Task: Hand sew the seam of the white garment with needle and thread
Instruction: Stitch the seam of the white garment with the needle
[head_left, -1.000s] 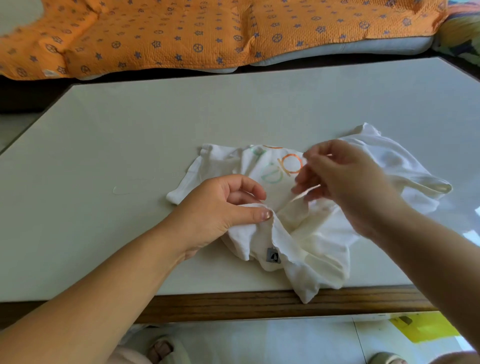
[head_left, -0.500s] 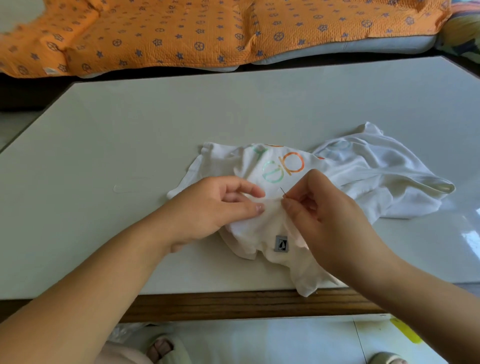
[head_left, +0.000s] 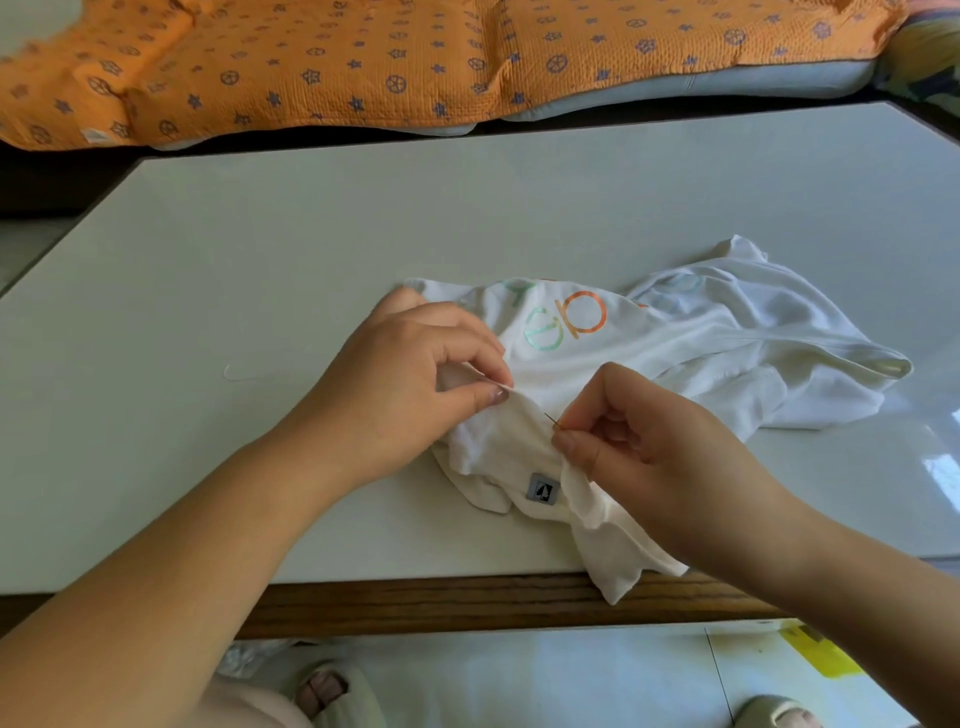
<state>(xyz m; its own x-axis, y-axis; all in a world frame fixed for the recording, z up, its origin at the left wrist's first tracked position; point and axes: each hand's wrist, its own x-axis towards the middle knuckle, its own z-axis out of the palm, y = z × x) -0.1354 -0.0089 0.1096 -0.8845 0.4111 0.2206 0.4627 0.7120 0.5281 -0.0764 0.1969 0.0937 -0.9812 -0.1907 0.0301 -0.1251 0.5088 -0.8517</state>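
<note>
Where the tabletop (head_left: 218, 291) stretches out on the left, we see broad open room between its far edge and the wooden front rim (head_left: 415, 603). Only a faint pale curl (head_left: 236, 373) lies there, too thin for us to say whether it is thread.

Next comes the left hand (head_left: 415, 379), whose thumb and curled fingers (head_left: 483, 358) pinch a raised fold of the white garment (head_left: 701, 353). The garment lies crumpled on the tabletop right of the middle. It is soft and creased, with round letters printed in orange and mint green, and a small grey label (head_left: 543, 489) sits near its front hem. One corner of it hangs over the wooden rim.

Just right of the pinched fold, the needle (head_left: 551, 420) slants up and to the left at the cloth. We cannot tell whether it pierces the cloth. The right hand (head_left: 649, 447) holds the needle between thumb and forefinger, its other fingers tucked in.

Further right the garment spreads into loose folds, with a strip of glossy tabletop beyond. An orange patterned quilt (head_left: 363, 62) lies behind the far edge.
</note>
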